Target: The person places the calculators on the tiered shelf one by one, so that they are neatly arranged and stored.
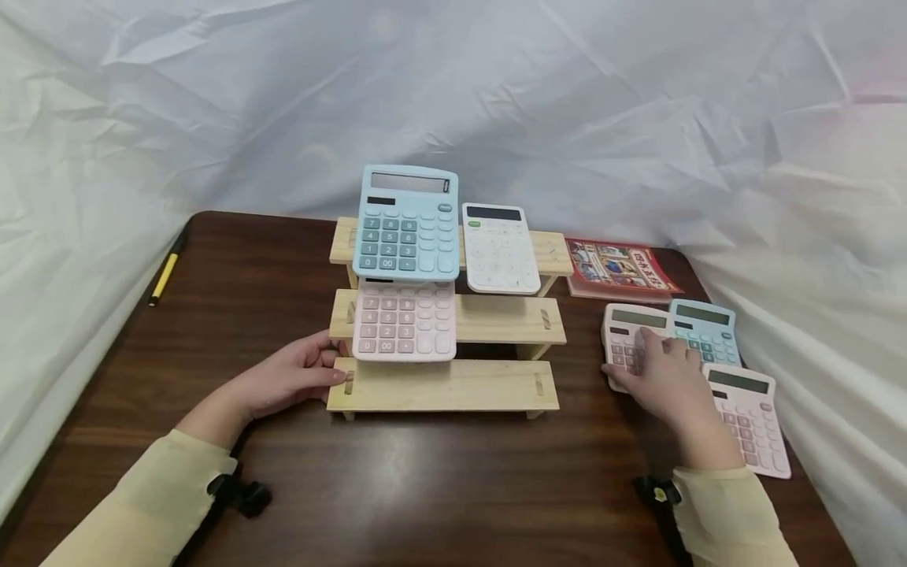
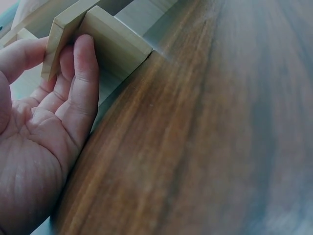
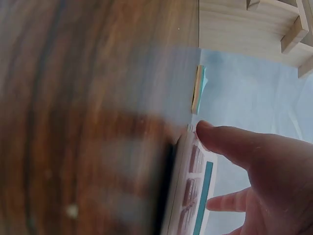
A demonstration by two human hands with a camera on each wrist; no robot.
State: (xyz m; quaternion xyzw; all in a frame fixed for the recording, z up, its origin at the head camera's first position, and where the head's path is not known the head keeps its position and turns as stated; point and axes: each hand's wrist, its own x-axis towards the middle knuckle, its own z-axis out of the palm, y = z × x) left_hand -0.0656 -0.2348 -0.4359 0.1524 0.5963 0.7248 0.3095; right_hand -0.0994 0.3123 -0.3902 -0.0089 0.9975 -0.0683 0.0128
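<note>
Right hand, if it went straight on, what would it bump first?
The right hand would probably meet the pink calculator under its fingers first; beyond lies the red book. Depth is unclear.

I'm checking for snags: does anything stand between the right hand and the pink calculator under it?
Nothing visible does. The right hand is at the pink calculator; the blue calculator lies beside it, not between.

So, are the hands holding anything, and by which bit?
The left hand pinches the wooden stand's lowest step by its left end. The right hand touches a pink-keyed calculator; whether it grips can't be told.
</note>
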